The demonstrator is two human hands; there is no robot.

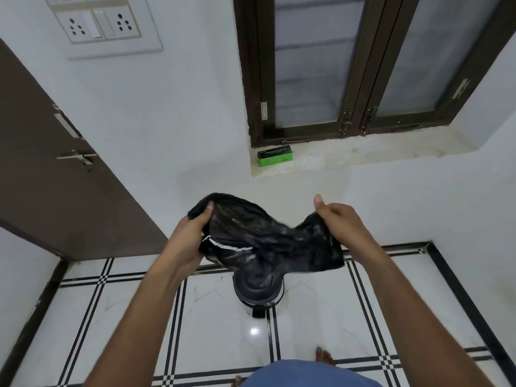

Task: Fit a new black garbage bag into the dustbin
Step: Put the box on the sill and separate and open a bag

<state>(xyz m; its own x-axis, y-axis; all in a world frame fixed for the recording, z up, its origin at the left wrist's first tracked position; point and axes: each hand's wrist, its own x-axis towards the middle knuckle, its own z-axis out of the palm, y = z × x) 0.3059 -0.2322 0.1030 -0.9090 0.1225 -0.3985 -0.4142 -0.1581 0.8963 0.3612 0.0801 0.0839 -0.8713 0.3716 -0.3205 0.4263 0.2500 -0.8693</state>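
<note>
A crumpled black garbage bag (262, 236) hangs stretched between both hands at chest height. My left hand (192, 233) grips its left edge, thumb over the rim. The bag's right edge is pinched in my right hand (339, 219), whose thumb sticks up. Directly below the bag, a small round black dustbin (258, 289) stands on the tiled floor near the wall, with a foot pedal at its front. The bag's lower folds hide part of the bin's top.
A green box (275, 155) lies on the stone window sill (363, 152) below a dark-framed window. A brown door (55, 177) with a latch is at the left. White floor tiles with black stripes surround the bin; my bare toes (324, 356) show near the bottom.
</note>
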